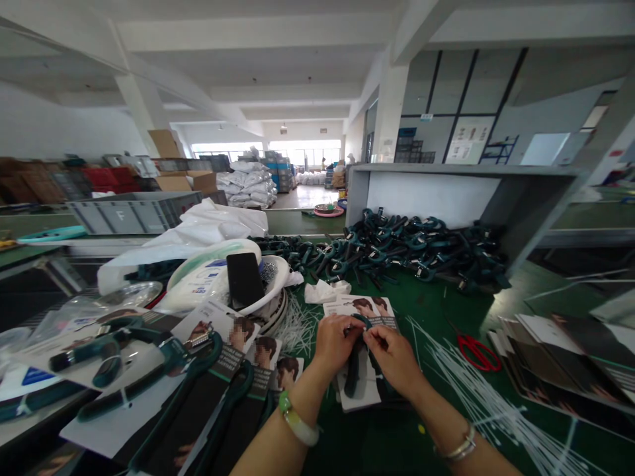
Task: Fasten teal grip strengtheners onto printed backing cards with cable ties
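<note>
Steadying the green tool (352,373) on a printed card (370,391) with the left hand (335,340), apparently against sliding, and pinching, seemingly, a white tie (366,328) at its top with the right hand (399,361). Laid within reach on the green counter (357,439), loose ties (471,396). Beyond, a large room (238,73) with stacked sacks (245,186).

Black phone (245,281), grey plastic crate (139,215), open cardboard box (202,181), white sacks (248,185) beyond.

Fingers (380,334) bent, your left hand (336,340) and right hand (398,362) work close together, forearms (272,433) slanting inward.
</note>
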{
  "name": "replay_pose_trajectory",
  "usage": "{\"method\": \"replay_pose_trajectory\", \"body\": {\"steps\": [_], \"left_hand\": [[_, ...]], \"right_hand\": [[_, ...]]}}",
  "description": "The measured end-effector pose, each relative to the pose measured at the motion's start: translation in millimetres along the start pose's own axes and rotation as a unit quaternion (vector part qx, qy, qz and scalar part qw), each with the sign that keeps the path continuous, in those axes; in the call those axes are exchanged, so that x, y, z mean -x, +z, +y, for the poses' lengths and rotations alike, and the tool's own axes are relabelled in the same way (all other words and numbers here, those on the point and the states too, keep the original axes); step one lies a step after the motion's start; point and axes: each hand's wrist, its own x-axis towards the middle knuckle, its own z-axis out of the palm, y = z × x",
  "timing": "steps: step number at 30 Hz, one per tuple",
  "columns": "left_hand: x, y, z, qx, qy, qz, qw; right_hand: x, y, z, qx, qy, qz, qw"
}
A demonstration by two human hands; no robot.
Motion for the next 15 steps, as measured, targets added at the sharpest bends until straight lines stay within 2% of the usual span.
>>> {"method": "replay_pose_trajectory", "body": {"steps": [11,15], "left_hand": [[0.6,1.3,-2.6,0.01,-0.006,-0.009,1.0],[2.8,-3.5,-1.4,0.029,-0.013,-0.019,0.999]], "right_hand": [[-9.1,-5.2,-4.3,-0.106,0.1,-0.065,0.987],[-15.6,-5.5,-3.9,-0.119,0.122,-0.081,0.982]]}}
